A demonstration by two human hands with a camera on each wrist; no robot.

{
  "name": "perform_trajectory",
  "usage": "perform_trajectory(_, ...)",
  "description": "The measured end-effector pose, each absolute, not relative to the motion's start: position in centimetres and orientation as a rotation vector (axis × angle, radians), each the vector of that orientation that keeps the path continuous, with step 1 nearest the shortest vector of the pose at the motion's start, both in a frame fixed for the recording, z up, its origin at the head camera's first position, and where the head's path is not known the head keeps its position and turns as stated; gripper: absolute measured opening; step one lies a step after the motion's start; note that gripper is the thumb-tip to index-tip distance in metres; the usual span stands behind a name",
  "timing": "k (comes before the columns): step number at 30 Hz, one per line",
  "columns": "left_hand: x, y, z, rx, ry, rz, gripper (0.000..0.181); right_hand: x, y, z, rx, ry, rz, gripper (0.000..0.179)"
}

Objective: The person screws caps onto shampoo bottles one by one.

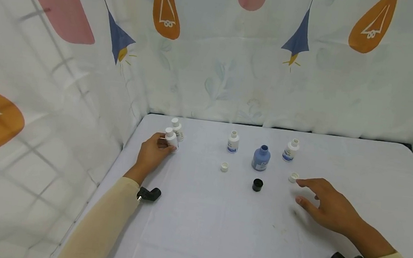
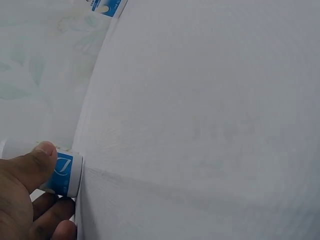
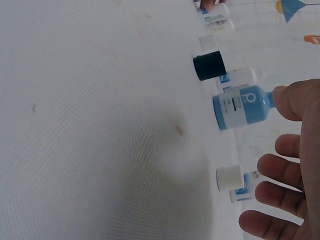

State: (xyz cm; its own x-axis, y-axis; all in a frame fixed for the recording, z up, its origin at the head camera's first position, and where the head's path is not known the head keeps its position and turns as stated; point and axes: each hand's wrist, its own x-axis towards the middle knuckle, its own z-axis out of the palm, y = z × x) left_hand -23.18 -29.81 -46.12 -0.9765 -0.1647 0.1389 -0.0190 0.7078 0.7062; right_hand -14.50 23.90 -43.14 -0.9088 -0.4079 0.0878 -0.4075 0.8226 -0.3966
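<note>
Across the white desk, work looks part-done: three uncapped bottles at twelve o'clock, two capped bottles at ten, left hand pinching one, right hand spread beside a loose cap.

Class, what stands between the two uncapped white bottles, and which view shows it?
In the head view, the blue bottle stands between the left uncapped white bottle and the right uncapped white bottle, slightly nearer the camera.

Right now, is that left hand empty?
No, the left hand grips a blue-labelled white bottle at the table's edge, as the left wrist view shows.
</note>
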Motion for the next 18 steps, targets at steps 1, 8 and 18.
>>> perform_trajectory(1,-23.1,-29.8,-46.1,0.155,-2.727,-1.127,0.058,-14.5,23.9,-43.1,-0.670,2.998,-0.650,0.053)
perform_trajectory(8,-22.5,-29.7,-45.5,0.237,-2.741,-1.196,0.071,-14.6,23.8,-43.1,-0.682,3.006,-0.649,0.052)
perform_trajectory(18,-20.5,-27.8,-43.9,0.287,-2.676,-0.966,0.053,-14.9,23.4,-43.4,-0.725,2.995,-0.669,0.054)
